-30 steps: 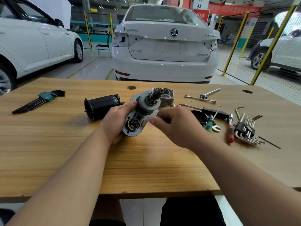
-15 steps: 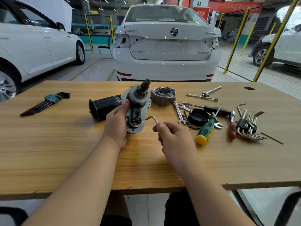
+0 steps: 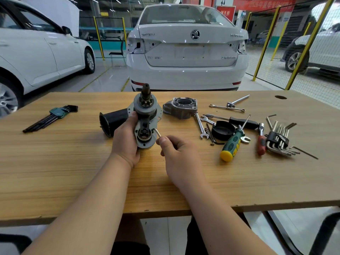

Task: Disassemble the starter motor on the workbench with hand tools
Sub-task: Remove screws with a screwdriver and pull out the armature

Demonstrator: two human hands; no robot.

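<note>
At the far left, my black hex keys (image 3: pixel 55 115) lie in their teal holder, parked out of the way on the wood-grained desk (image 3: pixel 73 172). Next comes the black cylindrical motor casing (image 3: pixel 112 119), already off and lying on its side with its open mouth toward me, just behind my left hand (image 3: pixel 127 142). That hand wraps round the left edge of the starter motor drive assembly (image 3: pixel 145 116) with the thumb on its face. It holds the assembly upright at mid-desk, so the grey metal plate faces me and the toothed pinion points up. I judge this steadies it for work on the plate.

My right hand (image 3: pixel 178 155) has its fingers curled, pinching a thin L-shaped hex key (image 3: pixel 157 133) whose bent end is at the plate's right edge. Whether the tip sits in a screw I cannot tell.

Further right, the cast aluminium nose housing (image 3: pixel 182 107) rests apart. Past it lie bright spanners (image 3: pixel 199 124), a round black end cap (image 3: pixel 221 130), a green-and-yellow screwdriver (image 3: pixel 231 144) and a silver hex key set (image 3: pixel 279 140).
</note>
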